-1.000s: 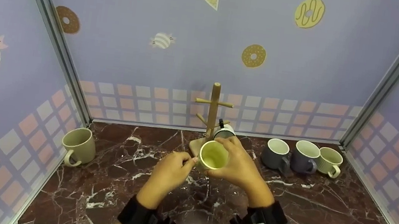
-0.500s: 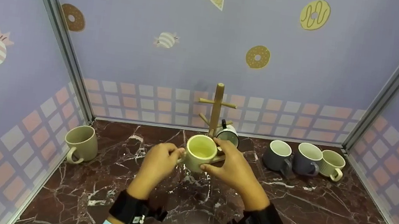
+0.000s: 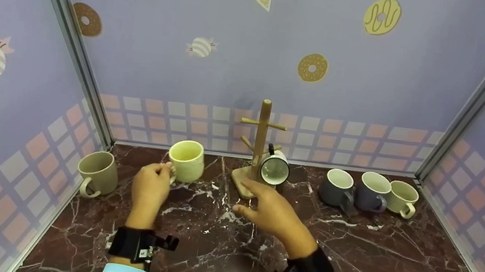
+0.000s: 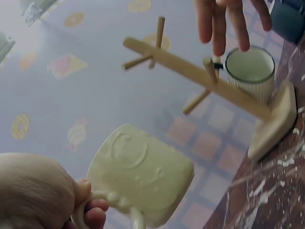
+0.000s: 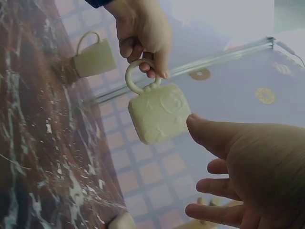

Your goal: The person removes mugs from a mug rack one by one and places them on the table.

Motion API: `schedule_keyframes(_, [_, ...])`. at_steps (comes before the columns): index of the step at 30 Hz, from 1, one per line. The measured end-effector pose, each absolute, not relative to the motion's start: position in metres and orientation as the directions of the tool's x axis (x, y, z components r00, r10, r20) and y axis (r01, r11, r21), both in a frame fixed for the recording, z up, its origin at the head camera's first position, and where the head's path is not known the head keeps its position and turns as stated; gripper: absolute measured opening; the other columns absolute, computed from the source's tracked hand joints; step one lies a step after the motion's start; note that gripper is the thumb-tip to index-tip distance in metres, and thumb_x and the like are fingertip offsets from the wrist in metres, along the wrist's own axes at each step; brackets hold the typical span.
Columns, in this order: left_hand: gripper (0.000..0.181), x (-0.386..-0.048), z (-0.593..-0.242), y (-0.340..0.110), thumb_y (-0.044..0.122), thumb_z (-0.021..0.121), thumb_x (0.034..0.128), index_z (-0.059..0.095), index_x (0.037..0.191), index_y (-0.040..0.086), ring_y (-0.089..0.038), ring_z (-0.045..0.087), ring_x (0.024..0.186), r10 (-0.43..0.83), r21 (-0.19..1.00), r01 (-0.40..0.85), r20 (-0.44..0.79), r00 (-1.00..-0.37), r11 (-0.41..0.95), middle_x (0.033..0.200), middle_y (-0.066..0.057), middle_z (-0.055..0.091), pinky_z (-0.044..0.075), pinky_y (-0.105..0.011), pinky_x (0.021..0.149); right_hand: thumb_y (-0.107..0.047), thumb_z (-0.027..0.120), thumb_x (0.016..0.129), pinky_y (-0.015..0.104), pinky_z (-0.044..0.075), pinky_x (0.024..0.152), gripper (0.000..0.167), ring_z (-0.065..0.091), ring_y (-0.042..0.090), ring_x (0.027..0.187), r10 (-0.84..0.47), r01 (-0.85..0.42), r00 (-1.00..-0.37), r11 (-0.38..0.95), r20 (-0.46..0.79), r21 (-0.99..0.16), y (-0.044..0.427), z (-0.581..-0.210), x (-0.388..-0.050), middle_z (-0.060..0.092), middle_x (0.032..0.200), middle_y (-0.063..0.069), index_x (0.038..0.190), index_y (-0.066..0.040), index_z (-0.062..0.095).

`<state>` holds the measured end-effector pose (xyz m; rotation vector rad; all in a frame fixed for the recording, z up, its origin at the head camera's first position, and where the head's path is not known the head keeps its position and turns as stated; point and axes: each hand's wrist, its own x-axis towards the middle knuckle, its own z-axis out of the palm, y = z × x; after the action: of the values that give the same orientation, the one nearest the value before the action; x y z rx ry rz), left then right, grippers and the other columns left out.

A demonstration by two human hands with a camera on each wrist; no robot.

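Note:
By its handle, my left hand (image 3: 151, 188) pinches a pale yellow mug (image 3: 187, 162) with a raised pattern on its side, plain in the left wrist view (image 4: 143, 171). The mug is upright in the head view, left of the wooden mug rack (image 3: 262, 134). My right hand (image 3: 274, 211) holds nothing; its fingers are spread in front of the rack's base, and the right wrist view shows the thumb and fingers (image 5: 217, 188) apart. A white mug with a black rim (image 3: 275, 169) hangs by its black handle on a lower right peg of the rack.
A beige mug (image 3: 98, 173) stands at the left wall. Toward the right stand a dark grey mug (image 3: 335, 190), a purple-grey mug (image 3: 372, 193) and a ribbed cream mug (image 3: 402, 198) in a row. Walls enclose the marbled tabletop (image 3: 209, 244) at the back and sides.
The yellow mug has moved left, away from the rack, in my left hand. My right hand has let go of it and stays near the rack. The white mug is now in fuller view.

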<state>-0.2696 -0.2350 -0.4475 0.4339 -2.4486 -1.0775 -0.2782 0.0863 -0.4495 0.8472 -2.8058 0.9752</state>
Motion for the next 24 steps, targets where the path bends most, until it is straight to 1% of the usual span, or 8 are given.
schedule_keyframes(3, [0.044,-0.27,-0.456,-0.249,0.031,0.058,0.1168,0.082,0.114,-0.006,-0.056,0.076,0.113,-0.505,0.761,-0.164,0.237,-0.83,0.627,0.121,-0.033,0.081,0.058,-0.069,0.101,-0.054,0.083,0.101,0.063,0.045,0.133,0.082,0.057,0.043,0.157,-0.527,-0.54,-0.827,0.65,0.195,-0.534,0.081,-0.453,-0.276,0.058,0.171,0.016,0.169,-0.018,0.055])
schedule_keyframes(7, [0.046,-0.269,-0.467,-0.265,0.031,0.056,0.1171,0.08,0.112,-0.008,-0.06,0.073,0.115,-0.56,0.757,-0.223,0.219,-0.799,0.614,0.122,-0.036,0.079,0.056,-0.071,0.1,-0.058,0.078,0.103,0.063,0.046,0.132,0.079,0.056,0.042,0.159,-0.583,-0.583,-0.792,0.634,0.181,-0.508,0.076,-0.459,-0.274,0.057,0.172,0.016,0.167,-0.016,0.057])
schedule_keyframes(11, [0.046,-0.266,-0.474,-0.282,0.028,0.056,0.1156,0.079,0.108,-0.01,-0.063,0.072,0.113,-0.59,0.738,-0.256,0.231,-0.774,0.624,0.119,-0.039,0.077,0.056,-0.072,0.098,-0.056,0.078,0.104,0.059,0.046,0.134,0.078,0.055,0.036,0.16,-0.612,-0.594,-0.776,0.629,0.153,-0.501,0.07,-0.464,-0.273,0.051,0.177,0.007,0.168,-0.018,0.056])
schedule_keyframes(15, [0.046,-0.264,-0.48,-0.299,0.027,0.055,0.1147,0.079,0.107,-0.01,-0.065,0.071,0.115,-0.621,0.736,-0.292,0.218,-0.753,0.611,0.122,-0.041,0.076,0.055,-0.073,0.099,-0.056,0.076,0.104,0.058,0.043,0.136,0.078,0.048,0.032,0.166,-0.641,-0.606,-0.759,0.631,0.114,-0.484,0.063,-0.467,-0.268,0.04,0.184,-0.001,0.17,-0.021,0.053])
schedule_keyframes(20, [0.047,-0.26,-0.488,-0.316,0.027,0.053,0.1146,0.078,0.108,-0.012,-0.066,0.069,0.118,-0.65,0.741,-0.327,0.189,-0.736,0.586,0.126,-0.043,0.073,0.053,-0.075,0.1,-0.061,0.071,0.107,0.056,0.039,0.138,0.078,0.042,0.03,0.17,-0.693,-0.655,-0.714,0.61,0.101,-0.447,0.055,-0.472,-0.262,0.036,0.186,-0.003,0.171,-0.022,0.052])
schedule_keyframes(24, [0.048,-0.258,-0.493,-0.323,0.027,0.053,0.1143,0.077,0.106,-0.013,-0.068,0.067,0.118,-0.656,0.736,-0.344,0.178,-0.734,0.584,0.127,-0.045,0.072,0.053,-0.075,0.1,-0.066,0.063,0.109,0.058,0.038,0.139,0.076,0.039,0.031,0.172,-0.695,-0.648,-0.715,0.619,0.074,-0.444,0.052,-0.479,-0.26,0.035,0.186,-0.003,0.171,-0.022,0.052])
